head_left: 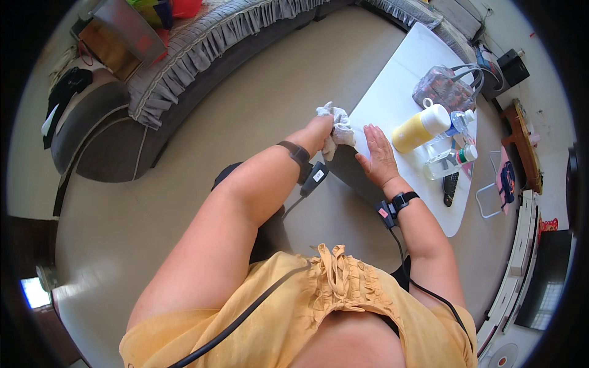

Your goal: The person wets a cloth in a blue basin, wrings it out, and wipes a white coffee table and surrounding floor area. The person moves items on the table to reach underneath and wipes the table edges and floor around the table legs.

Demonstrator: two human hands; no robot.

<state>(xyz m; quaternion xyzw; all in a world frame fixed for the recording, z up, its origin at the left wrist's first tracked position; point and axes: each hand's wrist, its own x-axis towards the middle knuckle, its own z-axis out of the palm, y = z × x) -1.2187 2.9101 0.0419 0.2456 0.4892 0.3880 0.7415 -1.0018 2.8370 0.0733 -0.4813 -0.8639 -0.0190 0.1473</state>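
My left hand (319, 130) is closed round a crumpled whitish cloth (341, 131), held at the left edge of a white table (392, 80). Bunched folds of the cloth stick out past the fingers, and part of it hangs down by the table's edge. My right hand (380, 158) is open, its fingers stretched out together over the table's near left edge, with nothing in it. Close to its right stands a yellow bottle with a white lid (412, 132). I cannot tell whether the right palm presses on the tabletop.
Beyond the yellow bottle are a clear bottle (443, 165), a blue-labelled bottle (458, 122), a black remote control (451, 189) and a patterned handbag (433, 86). A grey sofa (202, 73) curves along the far left. Cables run from both wrist straps. A folding stool (491, 199) stands right of the table.
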